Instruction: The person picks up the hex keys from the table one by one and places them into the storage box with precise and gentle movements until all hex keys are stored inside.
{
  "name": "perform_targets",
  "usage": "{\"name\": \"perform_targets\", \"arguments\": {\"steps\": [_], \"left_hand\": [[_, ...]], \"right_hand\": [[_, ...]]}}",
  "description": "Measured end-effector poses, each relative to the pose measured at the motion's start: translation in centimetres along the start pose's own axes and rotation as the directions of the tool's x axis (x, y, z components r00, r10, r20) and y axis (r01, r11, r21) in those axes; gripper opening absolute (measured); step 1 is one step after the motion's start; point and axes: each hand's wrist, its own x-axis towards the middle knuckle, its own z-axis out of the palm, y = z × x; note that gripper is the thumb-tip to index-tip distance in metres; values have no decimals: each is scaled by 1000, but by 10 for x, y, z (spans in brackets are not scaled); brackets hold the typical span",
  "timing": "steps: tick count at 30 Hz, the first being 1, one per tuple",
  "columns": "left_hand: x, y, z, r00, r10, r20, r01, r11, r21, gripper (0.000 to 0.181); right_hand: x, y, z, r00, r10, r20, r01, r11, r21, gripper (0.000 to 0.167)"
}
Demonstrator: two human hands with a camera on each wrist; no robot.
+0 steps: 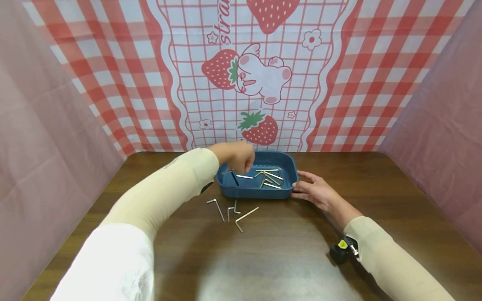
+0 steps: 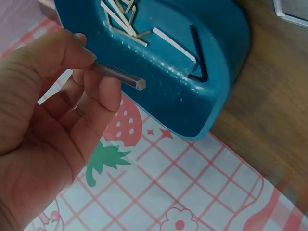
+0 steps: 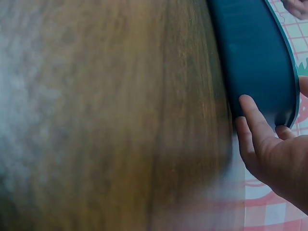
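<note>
My left hand (image 1: pixel 241 156) is over the left part of a blue tray (image 1: pixel 260 193). Its thumb and fingers pinch a metal hex key (image 2: pixel 122 77), whose six-sided end sticks out in the left wrist view; the rest is hidden by the fingers. Inside the tray lie a silver hex key (image 1: pixel 244 177), a black hex key (image 2: pixel 196 50) and, to the right, several gold-coloured hex keys (image 1: pixel 273 175). With fingers spread, my right hand (image 1: pixel 318 192) touches the tray's right end. Fingertips (image 3: pixel 246 102) rest against its outer wall in the right wrist view.
In front of the tray, on the brown wooden table (image 1: pixel 286 251), lie a silver hex key (image 1: pixel 218 207), two small hex keys close together, and a longer gold-toned hex key (image 1: pixel 246 215). A strawberry-print cloth (image 1: pixel 263 75) hangs behind; pink cloths hang at both sides.
</note>
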Motion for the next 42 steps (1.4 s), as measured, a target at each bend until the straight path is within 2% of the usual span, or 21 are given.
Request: {"name": "perform_targets", "arguments": {"steps": [7, 11, 15, 20, 24, 26, 28, 32, 33, 34, 36, 38, 40, 42], "left_hand": [[22, -6, -4, 996, -88, -13, 88, 996, -27, 14], [29, -11, -5, 989, -148, -17, 146, 987, -67, 16], [29, -18, -5, 977, -210, -46, 203, 972, -121, 16], [29, -28, -2, 966, -250, -67, 232, 950, -207, 14], [31, -36, 5, 949, -304, -76, 268, 913, -309, 9], [33, -41, 11, 939, -333, -83, 276, 877, -394, 6], [34, -45, 20, 931, -355, -90, 260, 814, -519, 3], [33, -50, 39, 902, -420, -101, 203, 618, -760, 7], [33, -50, 43, 893, -438, -108, 191, 584, -789, 7], [33, -50, 47, 882, -457, -116, 186, 563, -805, 7], [31, -48, 54, 860, -493, -136, 189, 554, -811, 6], [32, -47, 59, 843, -517, -146, 197, 551, -811, 5], [33, -46, 62, 834, -532, -145, 212, 552, -807, 4], [35, -47, 64, 832, -539, -131, 230, 550, -803, 4]], "right_hand": [[-3, 1, -3, 1000, -1, -5, 1, 1000, -6, 73], [-4, 1, -3, 1000, 4, -1, -4, 1000, -8, 73], [-4, 1, -2, 1000, 2, 6, -2, 1000, -2, 73], [-4, 1, -2, 1000, 1, 5, -1, 1000, 1, 72], [-3, 0, -1, 1000, 3, 0, -3, 1000, -1, 72], [-3, 0, 0, 1000, 3, -3, -3, 1000, -2, 72], [-2, 0, 0, 1000, 2, -6, -2, 1000, -3, 71], [-3, 0, 1, 1000, -1, -7, 1, 1000, -5, 72], [-3, 0, 1, 1000, -1, -7, 1, 1000, -6, 72], [-3, 0, 1, 1000, -2, -7, 2, 1000, -6, 71], [-3, 0, 0, 1000, -1, -6, 1, 1000, -11, 71], [-2, 0, 0, 1000, -2, -5, 2, 1000, -13, 71], [-1, 0, 1, 1000, -3, -4, 3, 1000, -10, 72], [0, 0, 1, 1000, -7, 0, 7, 1000, -5, 72]]}}
